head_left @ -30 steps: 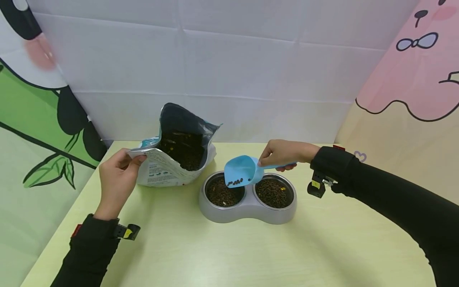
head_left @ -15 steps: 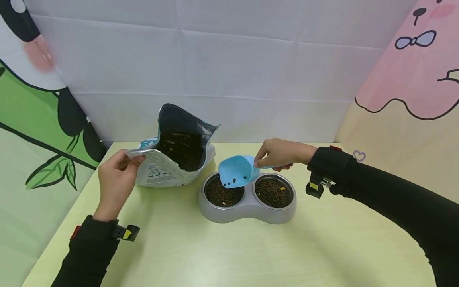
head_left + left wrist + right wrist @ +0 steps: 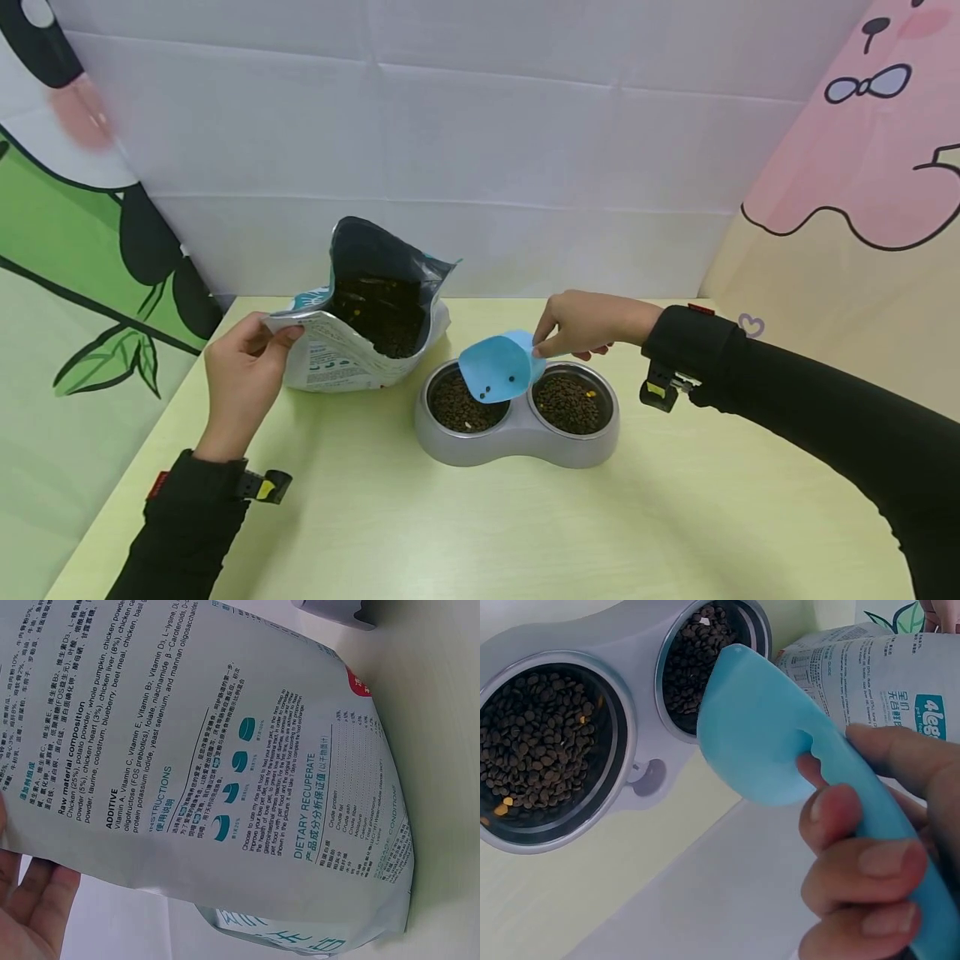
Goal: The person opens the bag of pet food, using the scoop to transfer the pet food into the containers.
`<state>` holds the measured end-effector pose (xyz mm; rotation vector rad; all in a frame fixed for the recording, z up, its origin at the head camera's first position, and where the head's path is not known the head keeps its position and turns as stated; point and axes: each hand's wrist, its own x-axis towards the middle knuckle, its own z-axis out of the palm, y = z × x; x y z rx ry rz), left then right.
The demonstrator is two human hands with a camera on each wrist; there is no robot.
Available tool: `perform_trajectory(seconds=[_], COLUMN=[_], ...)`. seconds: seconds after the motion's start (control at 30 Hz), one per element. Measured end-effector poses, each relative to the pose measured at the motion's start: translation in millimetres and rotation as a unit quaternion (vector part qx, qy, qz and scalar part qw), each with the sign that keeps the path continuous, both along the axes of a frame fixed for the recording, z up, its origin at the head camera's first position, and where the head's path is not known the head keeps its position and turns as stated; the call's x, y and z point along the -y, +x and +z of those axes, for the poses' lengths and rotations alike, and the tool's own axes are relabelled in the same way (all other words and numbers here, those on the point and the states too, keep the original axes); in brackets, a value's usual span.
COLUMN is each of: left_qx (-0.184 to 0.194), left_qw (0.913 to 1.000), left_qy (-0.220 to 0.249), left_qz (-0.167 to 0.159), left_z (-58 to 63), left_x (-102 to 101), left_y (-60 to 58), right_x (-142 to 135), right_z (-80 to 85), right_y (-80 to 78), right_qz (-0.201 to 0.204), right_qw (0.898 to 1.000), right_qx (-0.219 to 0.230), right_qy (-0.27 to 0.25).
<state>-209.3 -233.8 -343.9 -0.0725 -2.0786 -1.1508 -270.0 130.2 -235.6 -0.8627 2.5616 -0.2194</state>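
My right hand (image 3: 585, 323) grips the handle of a light blue scoop (image 3: 495, 367), fingers wrapped round it in the right wrist view. The scoop tilts over the left bowl (image 3: 461, 408) of a grey double feeder (image 3: 517, 446), with a few kibble pieces inside it. Brown kibble lies in both the left bowl and the right bowl (image 3: 567, 404). My left hand (image 3: 243, 383) pinches the rim of a pet food bag (image 3: 337, 358), thumb outside. The bag stands open-mouthed, with dark kibble visible inside. Printed text covers its side in the left wrist view.
A pale yellow table (image 3: 420, 533) bears the feeder and the bag. Behind it hangs a white cloth backdrop (image 3: 487, 150). Cartoon-printed panels stand at the left and right sides.
The scoop has shifted slightly left and tipped further down over the left bowl. Fewer kibble pieces show in it. The left hand and the bag have hardly moved.
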Motion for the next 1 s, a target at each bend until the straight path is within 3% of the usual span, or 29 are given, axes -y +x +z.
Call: perform_trajectory(seconds=[0.57,1.0], left_qx=[-0.012,-0.022], left_qw=[0.9999,0.9997], left_qy=[-0.008,-0.008], left_qz=[-0.003,0.000], left_z=[1.7,0.9], left_x=[-0.1,6.9], left_y=[-0.8,-3.9], right_x=[-4.8,-20.1], right_z=[0.7,-7.7], right_y=[-1.2,-5.7], right_qz=[-0.004,-0.004], right_qw=[1.000,0.999], right_qx=[-0.014,-0.020], right_qy=[0.008,-0.039])
